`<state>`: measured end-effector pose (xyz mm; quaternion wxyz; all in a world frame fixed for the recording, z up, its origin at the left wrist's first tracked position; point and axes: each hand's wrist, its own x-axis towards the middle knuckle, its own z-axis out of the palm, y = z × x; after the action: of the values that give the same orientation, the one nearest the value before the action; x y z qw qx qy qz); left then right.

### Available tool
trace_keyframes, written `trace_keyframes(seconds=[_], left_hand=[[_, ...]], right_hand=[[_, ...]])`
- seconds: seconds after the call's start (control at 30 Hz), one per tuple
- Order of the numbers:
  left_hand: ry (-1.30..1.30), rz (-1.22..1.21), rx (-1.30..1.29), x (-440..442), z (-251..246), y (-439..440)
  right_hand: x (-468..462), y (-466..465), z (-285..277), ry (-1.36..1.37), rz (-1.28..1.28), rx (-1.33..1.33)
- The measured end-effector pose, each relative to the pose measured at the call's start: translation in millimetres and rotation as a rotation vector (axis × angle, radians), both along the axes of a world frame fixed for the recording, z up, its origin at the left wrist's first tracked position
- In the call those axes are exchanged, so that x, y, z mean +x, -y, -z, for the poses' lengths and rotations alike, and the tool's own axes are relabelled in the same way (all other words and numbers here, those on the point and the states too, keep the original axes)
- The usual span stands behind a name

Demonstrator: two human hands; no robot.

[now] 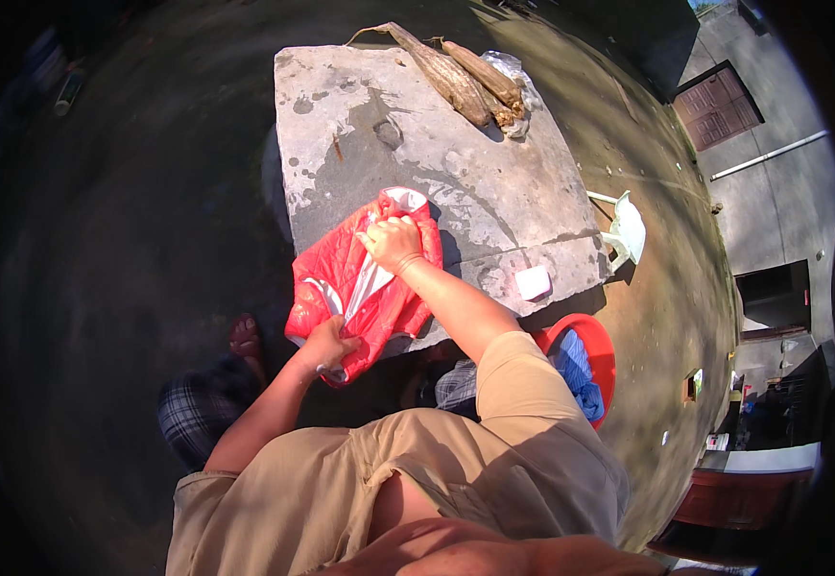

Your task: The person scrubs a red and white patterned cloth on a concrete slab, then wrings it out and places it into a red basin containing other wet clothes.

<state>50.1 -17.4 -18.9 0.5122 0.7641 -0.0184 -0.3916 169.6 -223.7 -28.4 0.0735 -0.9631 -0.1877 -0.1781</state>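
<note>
A small red quilted vest or jacket (pixel 331 252) with a white lining lies on the near left part of a stone slab (pixel 489 187), its lower edge hanging past the slab's near edge. My left hand (pixel 327 345) grips the lower front edge of the garment between thumb and fingers. My right hand (pixel 392 243) is closed on the upper front just below the collar, fingers curled into the cloth. To the right on the slab sits a pale soap bar or small white block (pixel 533 283). Dark wet patches mark the stone around the garment.
Dried gourds (pixel 446 75) and a crumpled clear plastic bag (pixel 507 65) lie at the slab's far edge. A red basin (pixel 608 360) holding blue striped cloth (pixel 574 367) stands at the near right. A pale green plastic stool (pixel 628 229) is beyond the slab's right edge.
</note>
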Motion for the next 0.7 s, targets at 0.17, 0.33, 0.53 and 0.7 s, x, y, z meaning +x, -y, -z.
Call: trace_keyframes(seconds=[0.17, 0.33, 0.53, 0.7], left_hand=[[-0.034, -0.12, -0.047, -5, 3, 2], [0.035, -0.156, -0.183, -11, 29, 6], [0.046, -0.059, 0.066, -4, 13, 9], [0.057, -0.106, 0.033, -5, 6, 9]], right_hand=[[22, 9, 5, -0.117, 0.285, 0.074], [-111, -50, -26, -0.32, -0.426, 0.261], [6, 12, 4, 0.051, -0.099, -0.04], [19, 7, 7, -0.037, 0.161, 0.019]])
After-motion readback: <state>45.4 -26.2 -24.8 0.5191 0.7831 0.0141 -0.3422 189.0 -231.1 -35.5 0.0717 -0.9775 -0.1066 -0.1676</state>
